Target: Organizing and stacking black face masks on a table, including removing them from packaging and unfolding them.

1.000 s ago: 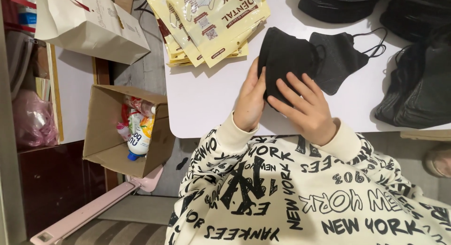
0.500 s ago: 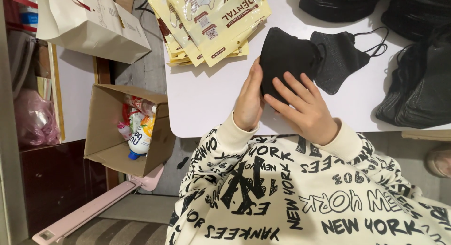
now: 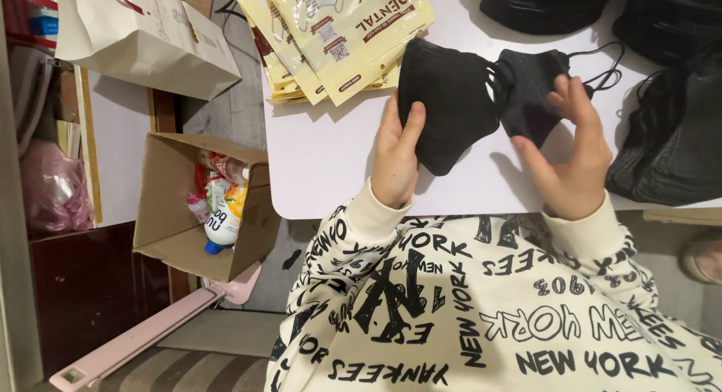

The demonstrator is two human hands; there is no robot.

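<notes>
Two black face masks lie on the white table [image 3: 331, 159], overlapping near their ear loops. Larger black mask [image 3: 447, 98] sits at centre, folded, its lower tip pointing toward 6 o'clock. Smaller black mask [image 3: 530, 87] lies just beside it at 3 o'clock, with thin ear loops trailing further toward 3 o'clock.

Left hand [image 3: 396, 155]: resting on the table at 7 o'clock of the larger black mask, fingers extended upward along the mask's left edge, fingertips touching the fabric. Hand is flat, not clenched; it presses rather than grips.

Right hand [image 3: 575, 155]: positioned at 5 o'clock of the smaller black mask, fingers spread and curved, fingertips at the right edge of that mask. Contact appears light; whether the fabric is actually pinched I cannot tell.

Surroundings: stack of cream-yellow flat pouches [image 3: 338, 38] on the table at 11 o'clock of the masks, fanned out. Piles of black masks [image 3: 669, 144] along the table at 3 o'clock, more dark stacks [image 3: 541, 4] at 1 o'clock. Off the table, at 9 o'clock, an open cardboard box [image 3: 177, 211] on the floor holds bottles and packets. White paper bag [image 3: 143, 34] at 10 o'clock. Pink bar [image 3: 150, 332] at 7 o'clock. Person's cream sweatshirt [image 3: 481, 309] with black lettering fills the lower frame.
</notes>
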